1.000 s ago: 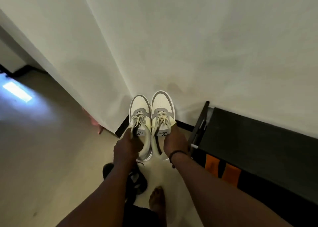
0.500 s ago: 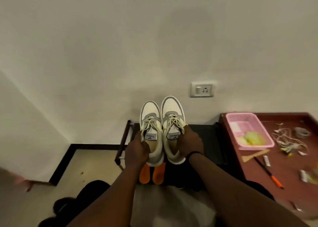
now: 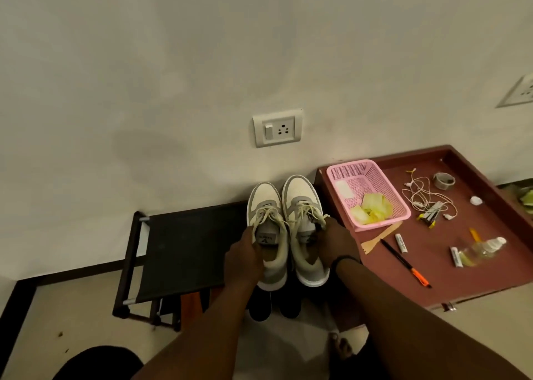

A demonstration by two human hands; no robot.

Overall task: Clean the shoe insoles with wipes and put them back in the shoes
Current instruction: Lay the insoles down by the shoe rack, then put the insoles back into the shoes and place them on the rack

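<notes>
Both shoes point(image 3: 285, 229) lie toes to the wall at the rack's point(image 3: 184, 250) right end; left hand point(image 3: 243, 260) and right hand point(image 3: 336, 242) each grip one's collar.

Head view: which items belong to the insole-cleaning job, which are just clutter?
Job:
- left shoe, held by left hand
- right shoe, held by right hand
- black rack under them

Clutter:
- pink basket with yellow-green scraps
- earphone cable
- tape roll
- orange-tipped pen
- clear bottle
- wall socket
</notes>
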